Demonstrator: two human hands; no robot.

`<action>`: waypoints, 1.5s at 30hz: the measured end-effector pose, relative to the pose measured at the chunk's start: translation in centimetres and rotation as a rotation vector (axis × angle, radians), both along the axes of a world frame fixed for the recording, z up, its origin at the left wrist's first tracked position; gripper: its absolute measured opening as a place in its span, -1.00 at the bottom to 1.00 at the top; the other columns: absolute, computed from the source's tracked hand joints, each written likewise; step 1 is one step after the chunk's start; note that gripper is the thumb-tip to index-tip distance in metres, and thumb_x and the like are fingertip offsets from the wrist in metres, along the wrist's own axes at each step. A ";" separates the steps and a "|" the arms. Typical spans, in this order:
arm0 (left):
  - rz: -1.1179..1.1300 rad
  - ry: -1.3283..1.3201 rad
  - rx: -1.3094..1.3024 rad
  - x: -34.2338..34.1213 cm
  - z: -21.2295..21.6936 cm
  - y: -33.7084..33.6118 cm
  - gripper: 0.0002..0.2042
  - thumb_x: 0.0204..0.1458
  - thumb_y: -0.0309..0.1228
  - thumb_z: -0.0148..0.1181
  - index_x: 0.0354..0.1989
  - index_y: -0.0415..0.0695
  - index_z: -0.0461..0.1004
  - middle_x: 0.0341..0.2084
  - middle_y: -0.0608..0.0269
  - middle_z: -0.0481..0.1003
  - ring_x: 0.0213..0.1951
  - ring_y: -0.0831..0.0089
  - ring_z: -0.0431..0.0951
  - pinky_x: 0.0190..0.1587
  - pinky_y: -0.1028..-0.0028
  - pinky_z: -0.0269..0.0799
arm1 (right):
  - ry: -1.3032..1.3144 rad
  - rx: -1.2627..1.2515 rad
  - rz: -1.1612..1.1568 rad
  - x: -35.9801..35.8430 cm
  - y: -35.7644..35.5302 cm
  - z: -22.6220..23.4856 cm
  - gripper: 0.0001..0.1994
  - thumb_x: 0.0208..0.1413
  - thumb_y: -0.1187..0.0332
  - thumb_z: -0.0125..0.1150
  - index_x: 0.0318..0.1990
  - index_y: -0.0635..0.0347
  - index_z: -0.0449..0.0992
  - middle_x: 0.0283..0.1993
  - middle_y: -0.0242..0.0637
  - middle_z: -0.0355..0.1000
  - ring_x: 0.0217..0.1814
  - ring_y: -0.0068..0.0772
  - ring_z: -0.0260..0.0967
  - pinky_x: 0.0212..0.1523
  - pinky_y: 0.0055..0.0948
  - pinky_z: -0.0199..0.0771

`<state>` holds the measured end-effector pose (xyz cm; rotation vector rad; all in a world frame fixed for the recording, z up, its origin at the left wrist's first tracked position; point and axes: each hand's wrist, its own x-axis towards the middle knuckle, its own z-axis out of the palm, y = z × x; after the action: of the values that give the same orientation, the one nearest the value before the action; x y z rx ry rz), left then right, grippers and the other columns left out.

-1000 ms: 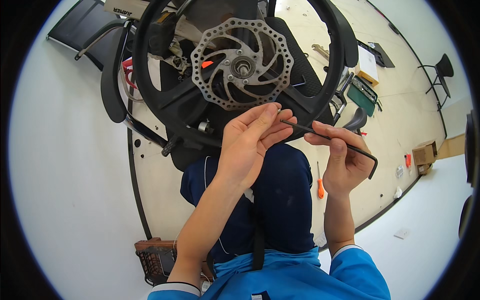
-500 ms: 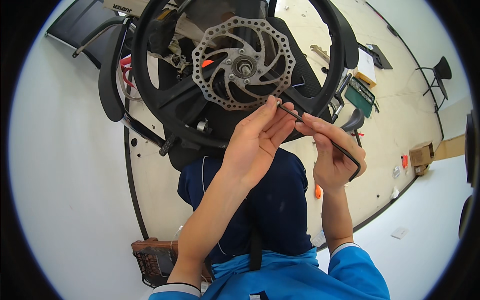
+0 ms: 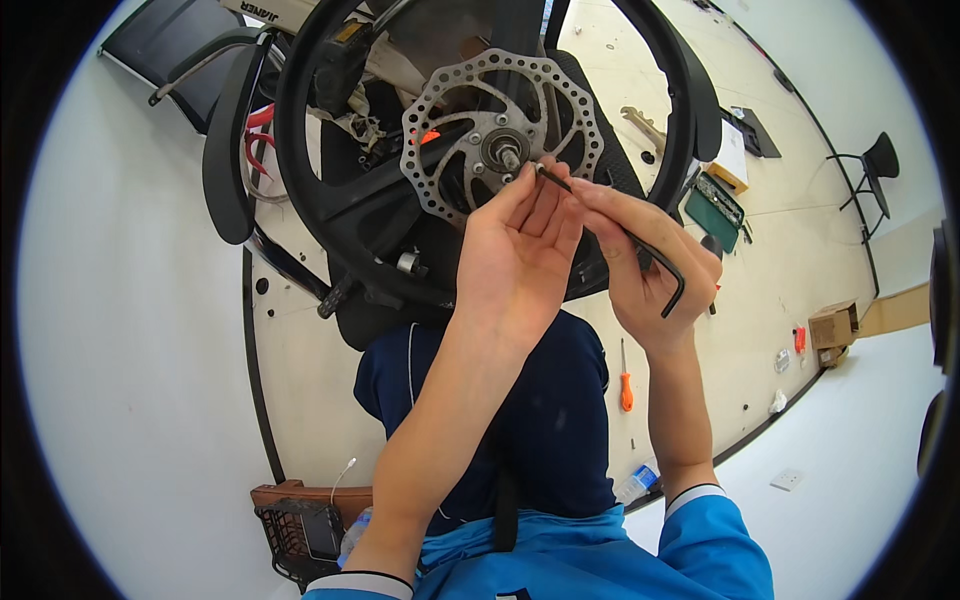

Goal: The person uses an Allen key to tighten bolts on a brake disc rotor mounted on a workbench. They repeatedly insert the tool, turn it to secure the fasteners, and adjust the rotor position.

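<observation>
Hands (image 3: 590,235) aim hex key (image 3: 610,225) up-left at rotor (image 3: 500,135).

Boxes, a label and bottles around my workspace

At the right edge of the frame sits a small brown cardboard box (image 3: 831,324), roughly cube-shaped, on the pale floor. At the top, left of centre, a whitish frame tube carries a dark printed label (image 3: 265,12). A clear plastic bottle with a blue label (image 3: 636,482) lies low and right of centre; another clear bottle (image 3: 352,533) rests at the lower left beside a black wire basket (image 3: 300,540).
</observation>
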<state>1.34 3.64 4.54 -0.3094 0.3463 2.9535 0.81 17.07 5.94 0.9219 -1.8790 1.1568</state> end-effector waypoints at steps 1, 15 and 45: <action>-0.007 0.005 0.014 0.0 -0.2 0.0 -0.79 0.35 -0.35 0.03 -0.05 -0.23 0.49 -0.16 0.27 0.57 -0.09 0.50 0.56 0.02 0.49 0.51 | 0.024 0.028 -0.014 -0.3 0.1 0.2 -0.78 -0.01 0.66 0.38 -0.16 0.41 0.63 -0.21 -0.08 0.64 -0.23 -0.30 0.65 -0.21 -0.51 0.63; -0.031 -0.039 -0.057 -0.3 0.3 0.0 -0.82 0.34 -0.32 0.07 -0.12 -0.16 0.50 -0.21 0.32 0.56 -0.10 0.55 0.56 0.02 0.53 0.48 | 0.069 0.252 -0.066 -0.1 -0.9 2.4 -0.75 -0.05 0.59 0.38 -0.15 0.27 0.63 -0.22 -0.13 0.62 -0.27 -0.19 0.63 -0.26 -0.44 0.64; -0.049 0.022 0.091 -0.2 -1.0 1.1 -0.79 0.30 -0.23 0.15 -0.11 -0.11 0.53 -0.19 0.32 0.58 -0.10 0.55 0.54 0.03 0.50 0.42 | 0.178 0.036 0.011 -1.0 -1.0 -0.4 -0.75 -0.12 0.77 0.34 -0.21 0.43 0.65 -0.24 -0.05 0.65 -0.17 -0.14 0.66 -0.11 -0.36 0.67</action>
<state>1.19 4.69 3.58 -0.2533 0.2187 2.9155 -0.21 16.11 5.55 1.0221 -1.7580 1.0149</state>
